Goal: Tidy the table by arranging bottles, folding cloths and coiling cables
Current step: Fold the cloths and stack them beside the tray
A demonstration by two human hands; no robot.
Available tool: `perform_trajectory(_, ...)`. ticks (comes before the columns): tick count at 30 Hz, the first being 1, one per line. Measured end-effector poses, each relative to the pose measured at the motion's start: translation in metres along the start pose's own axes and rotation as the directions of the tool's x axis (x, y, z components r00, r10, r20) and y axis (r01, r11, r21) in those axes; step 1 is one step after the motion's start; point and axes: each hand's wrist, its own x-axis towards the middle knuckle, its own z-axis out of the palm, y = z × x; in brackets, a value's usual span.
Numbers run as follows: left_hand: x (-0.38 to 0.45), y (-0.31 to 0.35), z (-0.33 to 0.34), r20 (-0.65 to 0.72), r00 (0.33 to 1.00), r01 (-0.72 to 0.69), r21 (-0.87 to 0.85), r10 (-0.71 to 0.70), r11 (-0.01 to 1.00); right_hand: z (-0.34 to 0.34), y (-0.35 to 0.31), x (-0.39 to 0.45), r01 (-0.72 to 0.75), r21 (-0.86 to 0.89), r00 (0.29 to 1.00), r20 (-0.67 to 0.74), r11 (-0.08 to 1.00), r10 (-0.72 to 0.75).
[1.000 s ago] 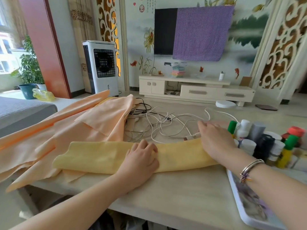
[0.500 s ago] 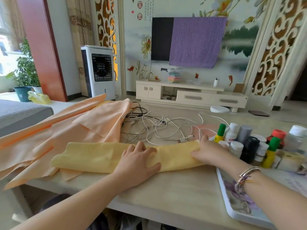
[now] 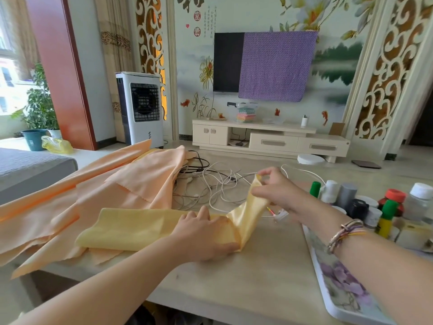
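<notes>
Yellow cloth [image 3: 140,228] on a pale desk [image 3: 257,285], living room behind.
Left hand [image 3: 206,235] presses it flat; right hand [image 3: 276,191] pinches its raised end mid-frame.

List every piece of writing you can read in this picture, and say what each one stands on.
"富" on the upper red seal of the wall mural.
"貴" on the lower red seal.
Large brush calligraphy at the top edge: cut off, unreadable.
Small calligraphy columns: too small to read.
Bottles: no readable labels.

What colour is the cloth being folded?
Pale yellow cloth, seen clearly in the head view.
</notes>
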Motion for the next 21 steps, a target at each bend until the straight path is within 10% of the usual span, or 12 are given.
perform_trajectory(7, -0.007, -0.012, -0.015, -0.043, 0.998, 0.030, -0.434, -0.054, 0.900, 0.056, -0.034, 0.000, 0.095, 0.069, 0.982, 0.160, 0.993, -0.105)
perform_trajectory(15, -0.023, -0.051, -0.049, 0.166, 0.885, 0.283, -0.933, -0.435, 0.222, 0.112, -0.040, -0.002, 0.020, 0.082, 0.956, 0.291, 0.996, -0.043)
perform_trajectory(21, -0.026, -0.060, -0.038, 0.176, 0.861, 0.337, -0.900, -0.477, 0.278, 0.126, -0.013, -0.007, 0.238, 0.322, 0.962, 0.051, 0.916, -0.268)
